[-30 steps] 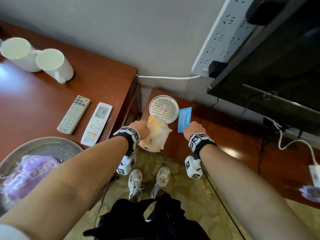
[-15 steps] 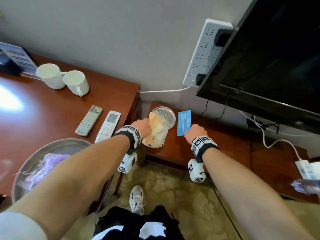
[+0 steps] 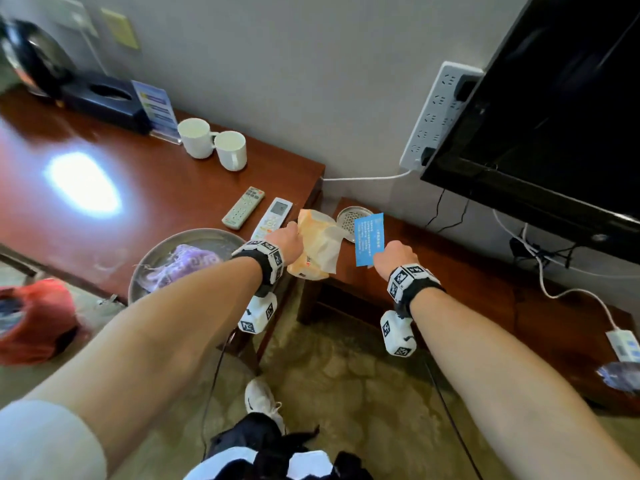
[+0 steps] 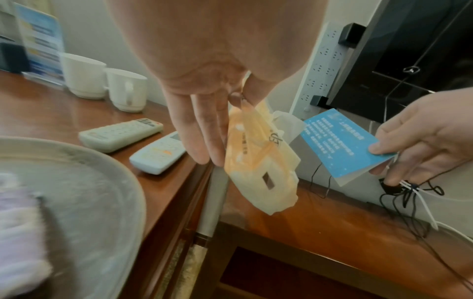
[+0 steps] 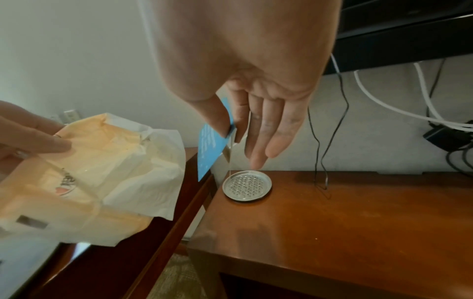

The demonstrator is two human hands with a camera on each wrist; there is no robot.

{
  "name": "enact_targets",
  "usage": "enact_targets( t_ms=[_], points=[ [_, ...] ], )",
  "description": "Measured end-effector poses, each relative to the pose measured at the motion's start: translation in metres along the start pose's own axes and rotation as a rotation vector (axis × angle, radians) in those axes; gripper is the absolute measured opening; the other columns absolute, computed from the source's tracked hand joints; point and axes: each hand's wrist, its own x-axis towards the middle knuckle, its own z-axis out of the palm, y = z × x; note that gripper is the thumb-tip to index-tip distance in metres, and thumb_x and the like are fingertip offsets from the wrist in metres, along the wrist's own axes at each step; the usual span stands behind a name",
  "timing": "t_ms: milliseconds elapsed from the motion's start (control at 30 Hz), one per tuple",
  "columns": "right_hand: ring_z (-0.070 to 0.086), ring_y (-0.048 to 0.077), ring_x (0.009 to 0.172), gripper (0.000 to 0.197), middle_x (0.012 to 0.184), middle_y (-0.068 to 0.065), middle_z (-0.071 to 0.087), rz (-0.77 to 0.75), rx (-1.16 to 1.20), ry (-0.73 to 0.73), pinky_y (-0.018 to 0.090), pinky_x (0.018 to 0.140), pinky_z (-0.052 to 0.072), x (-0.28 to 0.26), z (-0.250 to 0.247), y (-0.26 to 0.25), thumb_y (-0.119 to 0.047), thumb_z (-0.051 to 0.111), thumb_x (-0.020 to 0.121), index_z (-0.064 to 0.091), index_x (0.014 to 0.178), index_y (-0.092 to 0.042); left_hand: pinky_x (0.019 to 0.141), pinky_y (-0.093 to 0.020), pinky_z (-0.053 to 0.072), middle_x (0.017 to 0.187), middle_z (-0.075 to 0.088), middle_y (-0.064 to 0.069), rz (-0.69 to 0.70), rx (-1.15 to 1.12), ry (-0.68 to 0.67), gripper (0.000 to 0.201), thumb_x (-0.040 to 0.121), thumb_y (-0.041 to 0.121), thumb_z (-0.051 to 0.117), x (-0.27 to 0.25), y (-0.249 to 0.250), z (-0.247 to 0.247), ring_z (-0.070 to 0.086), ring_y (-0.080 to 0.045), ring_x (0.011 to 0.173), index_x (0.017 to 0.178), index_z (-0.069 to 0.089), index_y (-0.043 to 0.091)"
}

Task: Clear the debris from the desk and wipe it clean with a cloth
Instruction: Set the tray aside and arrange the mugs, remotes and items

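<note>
Red bag (image 3: 33, 320): at the far left, low beside the counter (image 3: 104, 188); we take it for a rubbish bag, well apart from both hands.
Cloth (image 3: 180, 268): purple, lying in the metal basin (image 3: 145, 258) on the counter's near edge, untouched.
Bystanders: 2 remotes (image 3: 244, 211) and 2 white mugs (image 3: 211, 142) sit behind the basin.
Left hand (image 3: 287, 239): we pinch the orange tissue pack (image 3: 317, 251) at its top, other fingers loose; it hangs over the gap between the counter and the lower stand (image 3: 450, 271).
Right hand (image 3: 394, 256): thumb and forefinger pinch 1 blue card (image 3: 369, 239), long axis pointing away from us, above the stand.
Perforated metal dish (image 5: 247, 186): on the stand under the card.
Key relation: we judge the left hand is nearer the bag; the basin lies between.
</note>
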Motion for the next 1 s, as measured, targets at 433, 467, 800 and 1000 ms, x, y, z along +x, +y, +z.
enact_targets(
  t_ms=[433,467,800,1000],
  points=[
    [0.06,0.031,0.084,0.025,0.102,0.015,0.066,-0.179,-0.036,-0.052,0.034,0.068,0.049,-0.032,0.032,-0.151,-0.023,0.048,0.09,0.062,0.102,-0.005,0.087,-0.041,0.044,0.124,0.056,-0.025,-0.16,-0.112,0.108,0.029,0.101,0.028,0.028,-0.02,-0.148,-0.084,0.057,-0.041,0.106,0.115,0.042,0.007],
    [0.061,0.032,0.085,0.025,0.103,0.015,0.066,-0.178,-0.043,-0.051,0.034,0.068,0.048,-0.032,0.037,-0.167,-0.023,0.048,0.09,0.062,0.102,-0.006,0.088,-0.043,0.046,0.122,0.056,-0.025,-0.17,-0.123,0.103,0.028,0.101,0.028,0.028,-0.014,-0.163,-0.09,0.058,-0.041,0.104,0.113,0.042,0.007],
    [0.063,0.033,0.099,0.026,0.112,0.015,0.065,-0.075,-0.09,-0.068,0.033,0.073,0.049,-0.026,0.094,-0.309,-0.022,0.048,0.094,0.062,0.109,-0.006,0.087,-0.044,0.048,0.117,0.059,-0.023,-0.116,-0.119,-0.02,0.028,0.103,0.027,0.025,0.063,-0.279,-0.142,0.059,-0.039,0.098,0.114,0.04,0.006],
    [0.061,0.031,0.09,0.021,0.106,0.014,0.065,-0.03,-0.102,-0.081,0.032,0.068,0.045,-0.015,0.11,-0.349,-0.02,0.047,0.095,0.06,0.104,-0.007,0.09,-0.047,0.047,0.115,0.059,-0.023,-0.122,-0.168,-0.09,0.02,0.102,0.023,0.026,0.103,-0.307,-0.154,0.058,-0.04,0.101,0.105,0.039,0.008]
  ],
)
